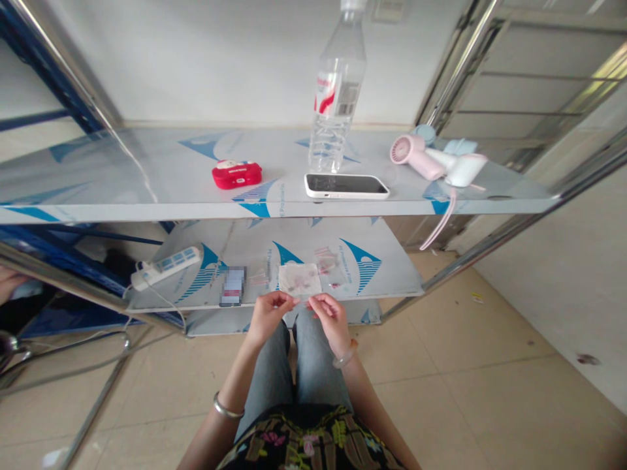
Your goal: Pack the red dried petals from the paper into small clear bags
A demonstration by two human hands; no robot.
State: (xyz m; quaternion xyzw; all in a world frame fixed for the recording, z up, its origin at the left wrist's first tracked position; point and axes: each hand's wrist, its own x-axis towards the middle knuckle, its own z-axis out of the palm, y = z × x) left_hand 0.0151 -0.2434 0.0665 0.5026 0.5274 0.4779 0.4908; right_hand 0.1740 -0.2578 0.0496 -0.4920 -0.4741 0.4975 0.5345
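My left hand point(268, 314) and my right hand point(330, 316) are raised together over my knees, at the front edge of the lower metal shelf point(392, 274). Each hand pinches, thumb against fingers, and a small thin clear item seems to span between them; I cannot make it out. Just beyond the fingertips a small clear plastic bag with pink contents point(300, 279) lies flat on the shelf. More small clear packets point(327, 260) lie a little farther back.
A white power strip point(166, 266) and a blurred small card point(232, 286) lie on the lower shelf. The upper shelf point(98, 189) carries a red case point(236, 174), a phone point(346, 185), a water bottle point(337, 98) and a pink handheld fan point(416, 155). Tiled floor spreads to the right.
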